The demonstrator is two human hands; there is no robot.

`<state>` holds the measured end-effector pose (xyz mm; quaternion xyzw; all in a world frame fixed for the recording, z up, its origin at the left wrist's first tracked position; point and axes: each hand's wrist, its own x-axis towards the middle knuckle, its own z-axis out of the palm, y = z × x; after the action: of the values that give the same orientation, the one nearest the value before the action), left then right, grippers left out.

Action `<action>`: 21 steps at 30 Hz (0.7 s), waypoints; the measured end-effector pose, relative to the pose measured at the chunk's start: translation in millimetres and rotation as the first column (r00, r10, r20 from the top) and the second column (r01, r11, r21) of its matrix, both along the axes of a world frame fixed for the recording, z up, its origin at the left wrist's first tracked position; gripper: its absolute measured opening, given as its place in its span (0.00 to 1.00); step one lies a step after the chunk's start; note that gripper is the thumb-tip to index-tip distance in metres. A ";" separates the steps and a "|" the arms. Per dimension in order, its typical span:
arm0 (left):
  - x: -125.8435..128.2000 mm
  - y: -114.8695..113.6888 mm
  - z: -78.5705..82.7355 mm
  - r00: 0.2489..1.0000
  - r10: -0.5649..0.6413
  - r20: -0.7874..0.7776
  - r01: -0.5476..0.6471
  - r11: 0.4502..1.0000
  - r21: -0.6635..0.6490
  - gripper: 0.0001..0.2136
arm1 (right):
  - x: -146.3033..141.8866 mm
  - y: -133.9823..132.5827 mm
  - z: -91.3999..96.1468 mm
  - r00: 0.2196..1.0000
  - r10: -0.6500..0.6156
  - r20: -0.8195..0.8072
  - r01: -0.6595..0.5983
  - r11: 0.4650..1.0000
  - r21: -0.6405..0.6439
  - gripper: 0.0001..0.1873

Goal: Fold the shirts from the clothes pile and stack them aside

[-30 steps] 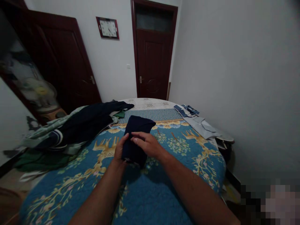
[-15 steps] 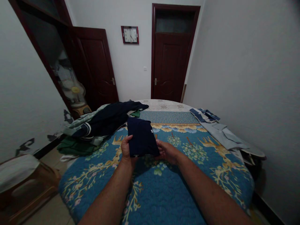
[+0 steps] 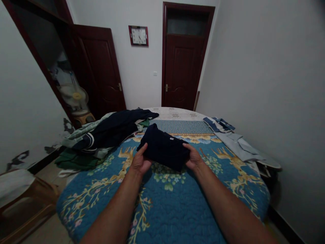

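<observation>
A folded dark navy garment (image 3: 165, 149) with a small white label hangs between my hands, over the middle of the patterned blue cover (image 3: 172, 210). Its exact kind does not show. My left hand (image 3: 141, 161) grips the left end, thumb on top and fingers underneath. The right end is pinched in my right hand (image 3: 192, 157), also with the thumb above. Parts of the fingers on both hands are hidden under the cloth.
Loose dark, green and checked clothes (image 3: 111, 128) are heaped on the table's left side. Folded grey trousers (image 3: 237, 145) and a blue-and-white garment (image 3: 219, 124) lie along the right edge. A wooden stool (image 3: 38, 193) stands at lower left.
The navy garment has gone from a narrow, upright packet to a wider, tilted shape. My right hand has moved right and slightly up, farther from the left hand. The view has shifted slightly.
</observation>
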<state>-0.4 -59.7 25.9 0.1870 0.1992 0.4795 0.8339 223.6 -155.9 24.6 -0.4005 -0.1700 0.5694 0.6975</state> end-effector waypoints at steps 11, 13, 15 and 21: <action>-6.4 16.5 -5.3 0.988 0.151 -0.017 -0.151 0.987 -0.052 0.23 | -21.3 -4.2 -22.6 0.957 0.211 0.198 -0.224 0.973 0.048 0.28; -4.3 15.7 -3.0 0.989 0.136 -0.054 -0.140 0.987 -0.079 0.22 | -23.3 -0.2 -20.6 0.979 0.106 0.173 -0.114 0.993 0.038 0.26; -2.0 15.5 -2.3 0.986 0.097 -0.136 -0.111 0.988 -0.108 0.20 | -21.2 3.4 -13.9 0.988 0.012 0.153 -0.014 1.000 0.014 0.23; 0.1 20.8 -11.3 0.908 -0.071 -0.413 0.051 0.997 -0.058 0.17 | 13.4 -6.3 15.7 0.978 -0.120 0.169 0.125 0.992 -0.019 0.15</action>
<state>-0.4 -38.9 14.6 0.2715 0.3766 0.3979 0.7913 237.0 -162.2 40.3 -0.4669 -0.1945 0.4922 0.7084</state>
